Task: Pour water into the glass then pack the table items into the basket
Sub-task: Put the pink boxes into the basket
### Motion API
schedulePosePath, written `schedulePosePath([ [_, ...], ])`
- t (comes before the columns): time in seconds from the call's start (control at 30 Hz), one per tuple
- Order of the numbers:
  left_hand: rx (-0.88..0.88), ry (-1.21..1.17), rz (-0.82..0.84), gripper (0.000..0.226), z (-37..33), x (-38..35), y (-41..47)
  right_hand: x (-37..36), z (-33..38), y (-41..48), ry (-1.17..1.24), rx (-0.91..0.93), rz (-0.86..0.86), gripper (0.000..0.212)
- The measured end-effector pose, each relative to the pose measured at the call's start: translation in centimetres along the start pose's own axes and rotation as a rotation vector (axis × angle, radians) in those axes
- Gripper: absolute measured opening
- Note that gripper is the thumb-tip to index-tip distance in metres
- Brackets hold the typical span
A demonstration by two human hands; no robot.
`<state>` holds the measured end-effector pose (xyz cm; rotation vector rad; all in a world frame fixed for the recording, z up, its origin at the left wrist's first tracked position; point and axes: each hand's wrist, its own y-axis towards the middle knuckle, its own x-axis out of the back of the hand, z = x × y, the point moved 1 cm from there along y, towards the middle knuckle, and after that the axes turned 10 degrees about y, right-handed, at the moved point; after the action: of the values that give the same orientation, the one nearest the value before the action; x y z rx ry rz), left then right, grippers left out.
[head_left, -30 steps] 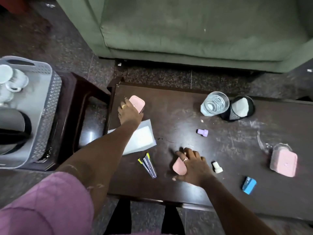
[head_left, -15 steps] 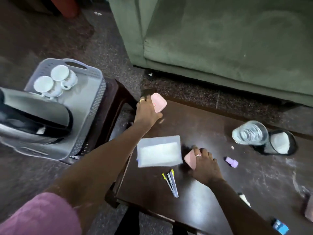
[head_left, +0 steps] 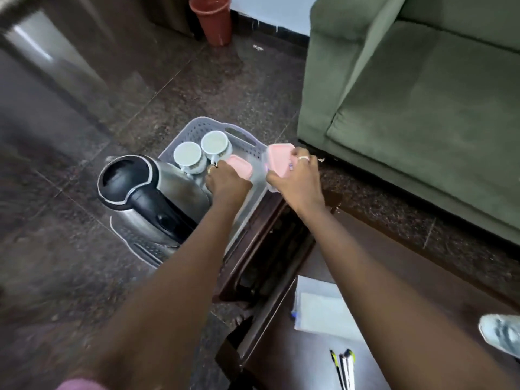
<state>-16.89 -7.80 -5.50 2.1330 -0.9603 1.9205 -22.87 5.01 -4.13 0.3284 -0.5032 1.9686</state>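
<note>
Grips a pink-lidded box [head_left: 239, 166] w/ left hand [head_left: 227, 181], fingers curled round its near side, low inside the basket [head_left: 197, 127], just beside two white cups [head_left: 187, 156]. Cannot tell whether that box touches the basket floor, as the hand hides its underside. Grips a second pink-lidded box [head_left: 279, 158] w/ right hand [head_left: 296, 180], thumb & fingers wrapped round it, tilted, at the basket's right rim. Clear lower part only half seen under the fingers, and contact w/ the rim unclear.

Kettle [head_left: 146, 192] lying in the basket's near-left end, hiding that corner. Basket on a dark stool [head_left: 253, 250], mostly covered by both forearms.

Only a corner of the bench [head_left: 292, 364] in view, btm right, w/ a clear pouch [head_left: 323, 313] & a few pens [head_left: 343, 367], their near ends cut off by the frame. Glass [head_left: 501, 333] cropped at the right edge and too blurred to read any water level. Green sofa [head_left: 422, 108] beyond, partly out of frame. Red bin [head_left: 213, 19] at top, rim cropped.
</note>
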Motion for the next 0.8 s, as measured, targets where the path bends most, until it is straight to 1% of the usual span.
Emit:
schedulePosePath([
  [0.07,0.010,0.061,0.025,0.060,0.2,-0.9,0.9,-2.0,1.2,1.2,-0.013,0.011,0.044,0.065],
  [0.17,0.026,0.032,0.042,0.052,0.2,-2.2,1.8,-4.3,1.9,2.6,-0.089,0.006,0.105,0.066],
  [0.23,0.079,-0.009,0.032,0.055,0.4,-2.6,2.5,-5.6,1.9,3.5,-0.170,0.003,0.127,0.068],
  [0.4,0.109,0.086,0.054,0.068,1.0,-3.2,4.0,-8.0,1.1,5.1,-0.381,0.015,0.104,0.067],
  [0.5,0.124,0.110,0.057,0.072,1.1,-3.6,4.7,-9.2,0.4,5.5,-0.517,0.055,0.151,0.067],
  [0.57,0.146,0.083,0.052,0.071,1.4,-3.7,5.3,-9.8,-0.1,5.6,-0.574,0.072,0.176,0.060],
  [0.7,0.193,-0.007,0.010,0.066,2.0,-3.9,6.0,-10.6,-0.6,5.6,-0.666,0.147,0.139,0.042],
  [0.8,0.210,-0.065,-0.039,0.064,2.0,-4.1,5.8,-10.8,-0.6,5.4,-0.697,0.179,0.130,0.039],
])
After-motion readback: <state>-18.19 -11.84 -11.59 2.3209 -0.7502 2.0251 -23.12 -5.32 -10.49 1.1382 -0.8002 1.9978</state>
